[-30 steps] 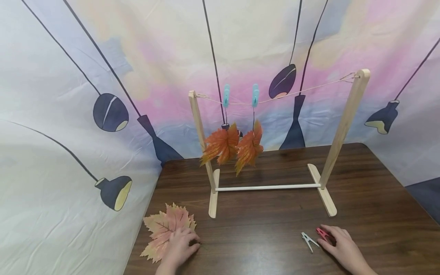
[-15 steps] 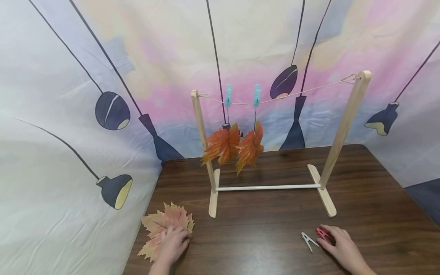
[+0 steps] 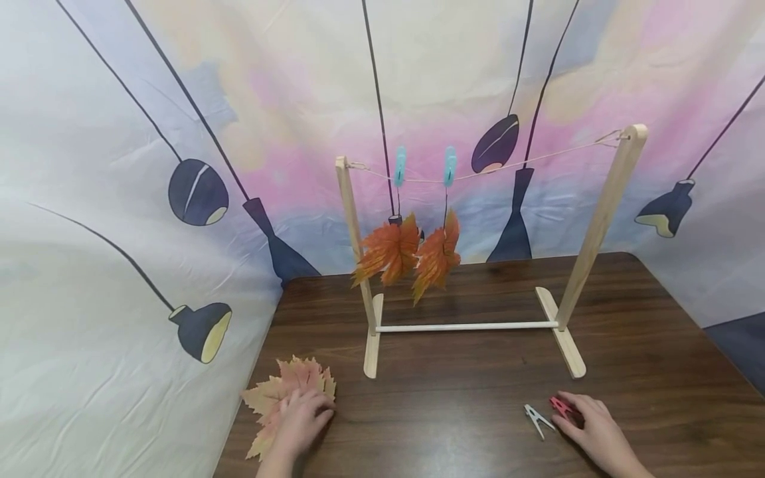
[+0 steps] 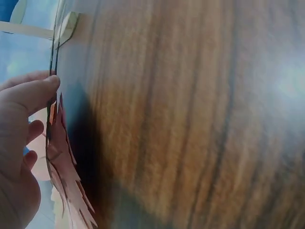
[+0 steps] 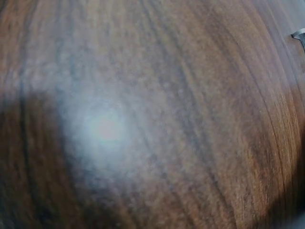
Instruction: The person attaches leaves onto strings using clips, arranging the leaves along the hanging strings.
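Note:
In the head view my left hand (image 3: 303, 421) is over pale pink-and-yellow artificial maple leaves (image 3: 271, 395) at the table's front left. The left wrist view shows its thumb and finger pinching at the thin dark stems (image 4: 54, 62), with the leaf blades (image 4: 62, 157) hanging below. At the front right, my right hand (image 3: 597, 428) holds a red clothespin (image 3: 562, 405) between thumb and forefinger, low on the tabletop. Beside it lies a white clothespin (image 3: 538, 420). The right wrist view catches mostly bare wood and a pale clothespin tip (image 5: 299, 34).
A wooden stand (image 3: 600, 229) with a white crossbar (image 3: 466, 326) stands mid-table. Along its string (image 3: 538, 158), two light-blue clothespins (image 3: 450, 166) hold orange maple leaves (image 3: 391, 249) on the left half. A patterned cloth backdrop (image 3: 287, 99) rises behind the table (image 3: 454, 405).
My left hand has shifted slightly left, and the pale leaves under it have moved and turned a little. The right hand stays at the red clothespin.

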Tool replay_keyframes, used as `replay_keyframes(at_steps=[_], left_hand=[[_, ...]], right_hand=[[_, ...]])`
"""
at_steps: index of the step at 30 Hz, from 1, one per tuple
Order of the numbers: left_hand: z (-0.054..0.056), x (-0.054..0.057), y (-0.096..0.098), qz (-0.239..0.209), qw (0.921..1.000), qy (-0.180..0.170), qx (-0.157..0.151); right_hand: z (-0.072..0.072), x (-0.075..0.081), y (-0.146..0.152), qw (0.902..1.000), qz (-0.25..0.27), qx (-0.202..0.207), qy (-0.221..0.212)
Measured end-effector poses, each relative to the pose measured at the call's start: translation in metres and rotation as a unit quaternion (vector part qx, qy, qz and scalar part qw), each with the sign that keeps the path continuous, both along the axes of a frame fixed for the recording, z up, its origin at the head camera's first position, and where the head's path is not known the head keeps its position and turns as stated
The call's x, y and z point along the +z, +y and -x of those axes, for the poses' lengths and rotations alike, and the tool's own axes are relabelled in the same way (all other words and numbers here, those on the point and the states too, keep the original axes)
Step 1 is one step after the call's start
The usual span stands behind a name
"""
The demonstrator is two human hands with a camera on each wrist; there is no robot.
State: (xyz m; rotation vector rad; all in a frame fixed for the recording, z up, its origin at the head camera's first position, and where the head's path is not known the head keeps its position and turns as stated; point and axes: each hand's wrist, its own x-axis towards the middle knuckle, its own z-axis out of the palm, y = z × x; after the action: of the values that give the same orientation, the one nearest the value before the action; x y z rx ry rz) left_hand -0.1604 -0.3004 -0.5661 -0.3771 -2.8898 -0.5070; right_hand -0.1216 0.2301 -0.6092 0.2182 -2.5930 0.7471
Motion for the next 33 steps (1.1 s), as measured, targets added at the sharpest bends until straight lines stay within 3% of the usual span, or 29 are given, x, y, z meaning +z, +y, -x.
replay_keyframes(at_steps=[5, 10, 17, 23, 28, 33], left_hand=[[0.004, 0.002, 0.003, -0.063, 0.9974, -0.026, 0.025], [0.009, 0.008, 0.007, -0.105, 0.9932, -0.036, 0.032], [0.019, 0.021, 0.019, -0.106, 0.9942, -0.015, -0.001], [0.029, 0.034, 0.031, -0.111, 0.9938, 0.004, -0.011], [0.035, 0.046, 0.04, -0.112, 0.9935, -0.003, -0.019], [0.038, 0.05, 0.046, -0.131, 0.9909, -0.002, -0.032]], right_hand=[[-0.002, -0.003, 0.001, 1.0, -0.001, -0.001, 0.002], [-0.003, -0.008, 0.004, 0.9991, -0.013, 0.011, 0.038], [-0.005, -0.011, 0.005, 0.9953, -0.028, 0.018, 0.091], [-0.005, -0.012, 0.005, 0.995, -0.024, 0.016, 0.095], [-0.005, -0.013, 0.005, 0.9946, -0.023, 0.017, 0.099], [-0.003, -0.012, 0.004, 0.9947, -0.023, 0.018, 0.099]])
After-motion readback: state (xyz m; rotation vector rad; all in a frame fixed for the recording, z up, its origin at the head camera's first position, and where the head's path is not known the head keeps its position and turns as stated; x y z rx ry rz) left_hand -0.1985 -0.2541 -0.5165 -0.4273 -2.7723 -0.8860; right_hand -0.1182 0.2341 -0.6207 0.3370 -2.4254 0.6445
